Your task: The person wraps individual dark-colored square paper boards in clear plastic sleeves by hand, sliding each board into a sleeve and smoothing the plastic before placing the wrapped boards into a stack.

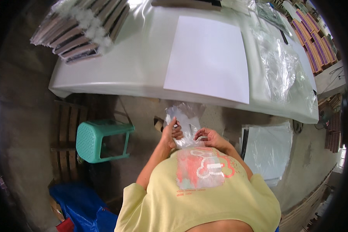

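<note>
A crumpled clear plastic bag hangs in front of my body, just off the near edge of the table. My left hand is closed round its left side, thumb pointing up. On the other side my right hand has its fingers bent against the plastic, seemingly pinching it. Small folds hide the exact contact. Beyond the bag, a large white sheet lies on the covered table.
Bundled dark strips wrapped in plastic lie at the table's far left. Clear film covers the right side. A green stool lies tipped at left. A plastic-wrapped pale panel stack stands at right. Blue sheeting is lower left.
</note>
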A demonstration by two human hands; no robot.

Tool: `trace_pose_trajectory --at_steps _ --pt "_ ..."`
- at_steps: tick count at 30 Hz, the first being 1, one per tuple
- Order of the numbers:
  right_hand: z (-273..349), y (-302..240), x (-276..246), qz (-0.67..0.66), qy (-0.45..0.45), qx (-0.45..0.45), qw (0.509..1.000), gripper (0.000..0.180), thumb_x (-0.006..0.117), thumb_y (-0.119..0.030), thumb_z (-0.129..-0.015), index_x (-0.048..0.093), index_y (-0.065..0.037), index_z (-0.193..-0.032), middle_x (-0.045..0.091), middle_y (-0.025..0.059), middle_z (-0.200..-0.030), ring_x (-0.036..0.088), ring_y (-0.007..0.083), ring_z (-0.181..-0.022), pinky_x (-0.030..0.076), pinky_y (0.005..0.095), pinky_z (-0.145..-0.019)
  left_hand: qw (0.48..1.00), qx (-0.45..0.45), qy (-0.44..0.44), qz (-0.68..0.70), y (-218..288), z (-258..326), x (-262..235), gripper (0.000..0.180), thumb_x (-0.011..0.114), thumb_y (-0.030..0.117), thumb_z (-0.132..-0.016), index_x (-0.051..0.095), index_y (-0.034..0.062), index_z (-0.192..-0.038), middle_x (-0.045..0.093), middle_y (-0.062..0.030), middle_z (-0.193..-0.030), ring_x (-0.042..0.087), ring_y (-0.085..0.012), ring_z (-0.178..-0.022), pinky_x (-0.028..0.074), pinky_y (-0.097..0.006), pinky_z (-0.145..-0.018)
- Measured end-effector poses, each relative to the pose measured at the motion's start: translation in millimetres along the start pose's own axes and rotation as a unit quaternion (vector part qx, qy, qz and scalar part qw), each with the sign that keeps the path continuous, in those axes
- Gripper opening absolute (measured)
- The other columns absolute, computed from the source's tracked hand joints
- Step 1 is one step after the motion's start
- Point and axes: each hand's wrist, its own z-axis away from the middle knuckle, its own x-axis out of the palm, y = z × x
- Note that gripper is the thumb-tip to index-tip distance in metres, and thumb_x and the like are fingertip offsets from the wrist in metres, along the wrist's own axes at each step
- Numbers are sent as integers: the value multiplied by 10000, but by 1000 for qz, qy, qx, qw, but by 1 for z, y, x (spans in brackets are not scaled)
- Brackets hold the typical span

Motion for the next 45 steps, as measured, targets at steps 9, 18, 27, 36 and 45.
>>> trace_pose_trajectory --at_steps 9,18,27,36,45 --pt "2 -49 11 -194 327 -226 897 203 510 7 -817 503 -40 -1015 502 2 -867 527 93 -745 500 286 -687 809 294 -118 -495 -16 25 61 451 701 225 -713 542 35 -1089 588 -39 -878 537 -91 -711 438 -225 -645" --pt "38 -71 -4 -92 194 -360 908 353 499 16 -812 402 -57 -1143 458 26 -925 487 110 -833 423 244 -764 848 197 -212 -444 -6 9 116 337 746 121 -657 581 4 -927 570 11 -749 497 -63 -712 427 -229 -648" --pt "52 -103 -11 60 361 -265 892 647 679 -60 -703 330 -45 -1247 598 83 -844 544 100 -736 443 207 -698 668 500 -106 -540 -11 10 141 280 757 115 -624 569 21 -809 586 -47 -703 534 -112 -600 445 -250 -553" --pt "39 -105 -8 169 405 -314 842 265 657 -46 -737 562 0 -980 639 81 -760 560 60 -675 435 186 -603 704 419 -120 -561 -6 25 157 337 748 187 -651 605 31 -913 594 -27 -702 537 -92 -645 446 -244 -593" --pt "23 -111 -2 92 358 -287 884 133 604 -127 -801 606 6 -793 561 4 -690 481 38 -642 391 177 -573 765 476 -91 -425 -4 7 144 152 628 163 -792 596 19 -825 575 26 -733 457 -43 -678 380 -182 -611"
